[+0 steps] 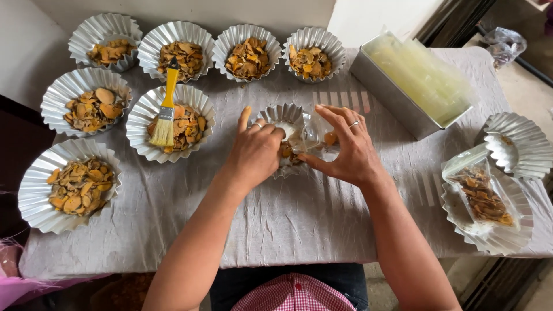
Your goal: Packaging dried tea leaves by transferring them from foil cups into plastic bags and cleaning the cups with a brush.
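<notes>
1. The step in hand looks like bagging: dried orange-brown slices are being moved out of a fluted silver foil dish (285, 115) at the middle of the grey wrinkled cloth-covered table (288, 219) into a small clear plastic bag (314, 138).
2. The left hand (256, 152) lies over the near side of that dish, its fingers curled down into the slices (286, 152); it seems to be gathering a pinch, though the fingertips are hidden and I cannot tell how much they grip.
3. The right hand (345, 150) holds the bag just beside the dish, thumb and fingertips pinching its mouth while the other fingers are spread; an orange piece shows through the plastic.
4. The bag touches the dish rim, so the transfer path is short.
5. By my judgement the next move calls for keeping the bag mouth open and steady while the slices drop in, without tipping the light foil dish.
6. Around them: seven more foil dishes of slices at the left and rear, one with a yellow-handled brush (167, 106) resting on it; a metal tin of clear bags (397, 98) at the right rear; a filled bag (481, 193) lying in a foil dish at the right.
</notes>
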